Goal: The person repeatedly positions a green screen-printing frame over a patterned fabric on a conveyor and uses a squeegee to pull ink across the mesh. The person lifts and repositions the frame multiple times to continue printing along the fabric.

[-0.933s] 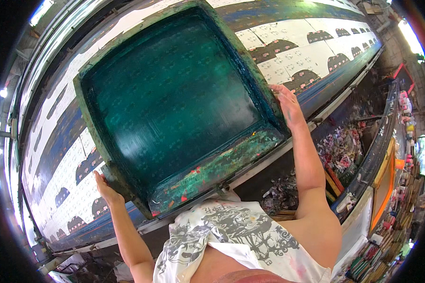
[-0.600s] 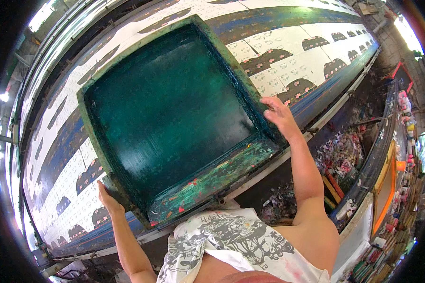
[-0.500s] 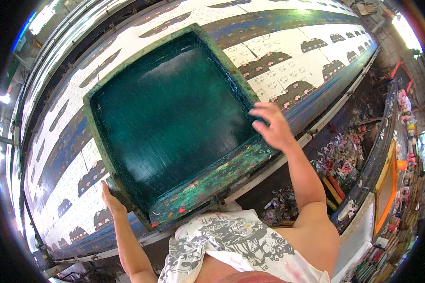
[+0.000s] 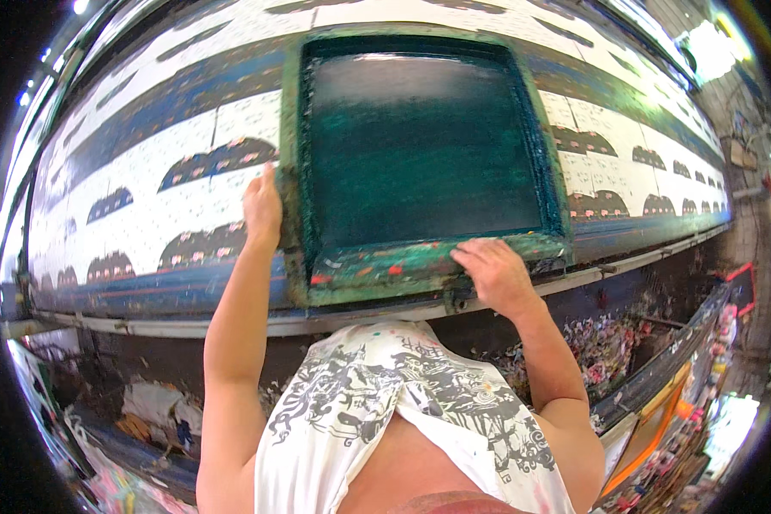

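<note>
A large square screen printing frame [image 4: 437, 267] with worn green rails is in front of me, over the long printing table. Its dark green mesh [image 4: 420, 171] has a wet-looking shine along the far side. At the left rail, my left hand [image 4: 263, 210] is closed against the frame's outer side, its fingers partly hidden. My right hand [image 4: 495, 272] has its fingers bent over the near rail, right of the middle. Whether the frame rests fully on the table cannot be seen.
White printed sheets [image 4: 218, 201] with dark scalloped shapes run along the table on both sides. A metal rail [image 4: 651, 259] follows the table's near edge. Below on the right lie colourful scraps [image 4: 604, 347] and an orange-edged frame [image 4: 660, 437]. Pale cloth [image 4: 158, 407] lies at lower left.
The frame has turned from slanted to nearly square with the table in view. My right hand has gone from open above the right corner to the near rail. My left hand stays at the left rail.
</note>
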`<state>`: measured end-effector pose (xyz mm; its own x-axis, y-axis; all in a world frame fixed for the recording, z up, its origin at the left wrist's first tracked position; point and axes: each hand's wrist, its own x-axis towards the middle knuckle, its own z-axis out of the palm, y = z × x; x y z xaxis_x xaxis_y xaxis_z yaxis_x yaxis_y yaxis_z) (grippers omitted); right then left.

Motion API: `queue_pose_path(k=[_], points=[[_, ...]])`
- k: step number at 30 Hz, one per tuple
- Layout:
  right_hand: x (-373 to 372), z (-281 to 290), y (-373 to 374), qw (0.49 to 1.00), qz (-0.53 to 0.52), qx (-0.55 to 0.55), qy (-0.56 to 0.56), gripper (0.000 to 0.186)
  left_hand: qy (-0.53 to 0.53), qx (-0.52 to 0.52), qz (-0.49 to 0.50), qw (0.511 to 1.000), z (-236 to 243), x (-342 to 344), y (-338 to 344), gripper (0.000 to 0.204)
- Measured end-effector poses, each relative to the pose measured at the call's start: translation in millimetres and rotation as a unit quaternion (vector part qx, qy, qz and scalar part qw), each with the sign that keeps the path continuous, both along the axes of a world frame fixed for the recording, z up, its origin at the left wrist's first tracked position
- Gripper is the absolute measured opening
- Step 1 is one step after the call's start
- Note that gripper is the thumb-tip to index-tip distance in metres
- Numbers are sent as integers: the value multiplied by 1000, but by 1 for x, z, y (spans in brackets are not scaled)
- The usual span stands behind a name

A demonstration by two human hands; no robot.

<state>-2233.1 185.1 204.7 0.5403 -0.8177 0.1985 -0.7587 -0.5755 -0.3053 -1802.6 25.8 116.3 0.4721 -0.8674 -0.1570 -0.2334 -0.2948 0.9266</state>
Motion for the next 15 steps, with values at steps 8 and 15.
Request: queue_pose_path(k=[8,15], points=[[42,26,-48,988,-43,122,82,41,-111,-19,-26,993,9,-3,-3,62],[57,25,-11,989,-49,112,83,45,-117,3,-30,993,12,-4,0,66]])
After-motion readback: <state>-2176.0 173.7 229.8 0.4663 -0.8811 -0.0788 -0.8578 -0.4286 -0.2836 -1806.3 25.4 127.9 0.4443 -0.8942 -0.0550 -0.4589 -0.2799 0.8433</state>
